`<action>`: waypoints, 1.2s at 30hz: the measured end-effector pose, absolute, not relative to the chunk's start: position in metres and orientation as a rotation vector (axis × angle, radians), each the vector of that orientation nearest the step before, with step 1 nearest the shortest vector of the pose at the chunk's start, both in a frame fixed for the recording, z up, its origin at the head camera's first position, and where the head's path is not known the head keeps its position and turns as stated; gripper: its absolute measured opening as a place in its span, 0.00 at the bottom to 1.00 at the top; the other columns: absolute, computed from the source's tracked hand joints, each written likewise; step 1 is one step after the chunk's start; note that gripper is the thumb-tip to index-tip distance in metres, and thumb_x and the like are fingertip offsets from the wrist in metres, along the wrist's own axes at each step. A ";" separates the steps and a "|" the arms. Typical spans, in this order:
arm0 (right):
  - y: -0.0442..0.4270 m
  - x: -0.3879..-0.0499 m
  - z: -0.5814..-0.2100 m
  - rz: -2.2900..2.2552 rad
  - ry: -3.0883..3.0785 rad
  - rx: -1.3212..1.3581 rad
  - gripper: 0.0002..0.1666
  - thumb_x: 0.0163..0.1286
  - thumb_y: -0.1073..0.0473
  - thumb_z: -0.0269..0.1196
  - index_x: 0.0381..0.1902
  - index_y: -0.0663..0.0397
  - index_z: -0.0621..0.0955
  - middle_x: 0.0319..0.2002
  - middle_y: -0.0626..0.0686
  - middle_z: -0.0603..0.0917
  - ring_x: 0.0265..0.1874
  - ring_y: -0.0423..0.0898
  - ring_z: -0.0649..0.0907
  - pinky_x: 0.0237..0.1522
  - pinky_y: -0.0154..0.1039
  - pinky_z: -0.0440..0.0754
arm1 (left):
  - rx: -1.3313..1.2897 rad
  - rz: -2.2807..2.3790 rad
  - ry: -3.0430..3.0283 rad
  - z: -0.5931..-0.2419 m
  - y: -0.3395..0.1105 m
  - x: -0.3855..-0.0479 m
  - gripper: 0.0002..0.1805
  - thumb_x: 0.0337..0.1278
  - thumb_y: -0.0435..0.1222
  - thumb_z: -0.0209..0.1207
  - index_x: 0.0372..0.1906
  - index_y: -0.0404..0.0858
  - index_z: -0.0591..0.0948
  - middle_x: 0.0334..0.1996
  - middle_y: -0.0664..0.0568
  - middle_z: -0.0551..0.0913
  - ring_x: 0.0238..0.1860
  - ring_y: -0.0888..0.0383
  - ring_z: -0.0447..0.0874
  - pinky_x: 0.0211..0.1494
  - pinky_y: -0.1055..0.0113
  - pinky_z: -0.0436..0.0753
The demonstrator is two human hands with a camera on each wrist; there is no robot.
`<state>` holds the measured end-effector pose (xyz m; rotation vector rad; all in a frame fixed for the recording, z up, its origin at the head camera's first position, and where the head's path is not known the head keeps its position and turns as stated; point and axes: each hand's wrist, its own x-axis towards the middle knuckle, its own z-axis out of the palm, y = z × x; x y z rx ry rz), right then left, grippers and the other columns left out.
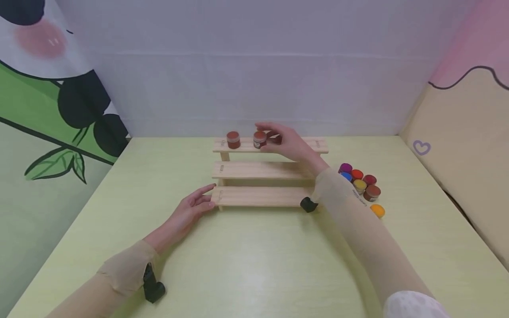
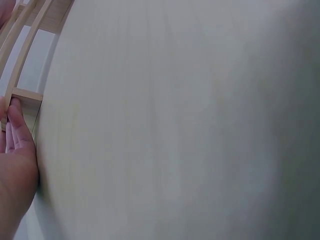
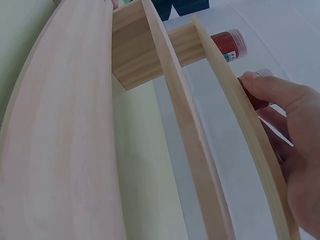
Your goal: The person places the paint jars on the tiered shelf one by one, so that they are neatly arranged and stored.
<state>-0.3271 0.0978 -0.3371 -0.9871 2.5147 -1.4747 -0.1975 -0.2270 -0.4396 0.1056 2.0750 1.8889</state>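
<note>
On the top tier of a three-tier wooden rack (image 1: 262,170), my right hand (image 1: 288,140) holds a small reddish-brown paint jar (image 1: 260,139) between thumb and fingers. A similar jar (image 1: 233,140) stands to its left on the same tier. The right wrist view shows the thumb (image 3: 270,89) against the held jar, which is partly hidden by the hand and plank. My left hand (image 1: 192,207) grips the left end of the lowest tier, thumb in front and fingers behind. In the left wrist view, the left hand (image 2: 17,150) sits at the rack's end, low by the tabletop.
Right of the rack, several paint jars (image 1: 359,185) in purple, blue, red, yellow and brown stand grouped on the pale table (image 1: 254,251). An orange-lidded jar (image 1: 377,210) lies nearer, partly behind the right forearm. A white cloth wall (image 1: 254,88) rises behind the rack.
</note>
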 end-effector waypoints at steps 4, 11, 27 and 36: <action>0.099 -0.327 -0.336 -1.391 2.583 -1.005 0.42 0.63 0.55 0.70 0.73 0.37 0.67 0.68 0.45 0.74 0.57 0.43 0.78 0.62 0.42 0.78 | 0.106 1.883 2.076 -0.439 -0.226 -0.197 0.37 0.68 0.39 0.59 0.77 0.46 0.58 0.55 0.56 0.79 0.53 0.68 0.81 0.56 0.77 0.78; 0.099 -0.331 -0.336 -1.308 2.605 -1.007 0.41 0.64 0.54 0.70 0.72 0.38 0.67 0.63 0.46 0.77 0.57 0.43 0.78 0.62 0.41 0.78 | 0.104 1.892 2.072 -0.440 -0.227 -0.197 0.36 0.69 0.38 0.58 0.77 0.44 0.58 0.55 0.55 0.79 0.52 0.69 0.81 0.56 0.77 0.78; 0.097 -0.335 -0.338 -1.308 2.638 -1.046 0.39 0.64 0.54 0.70 0.71 0.40 0.70 0.58 0.47 0.80 0.55 0.42 0.80 0.61 0.41 0.78 | 0.135 1.922 2.063 -0.441 -0.227 -0.194 0.36 0.69 0.37 0.57 0.77 0.42 0.57 0.51 0.60 0.81 0.51 0.69 0.81 0.56 0.76 0.79; 0.097 -0.332 -0.336 -1.325 2.647 -1.008 0.39 0.63 0.54 0.71 0.71 0.42 0.70 0.58 0.48 0.80 0.55 0.43 0.81 0.61 0.40 0.79 | 0.127 1.920 2.064 -0.440 -0.227 -0.195 0.36 0.69 0.37 0.58 0.77 0.42 0.57 0.50 0.61 0.81 0.51 0.69 0.81 0.55 0.77 0.79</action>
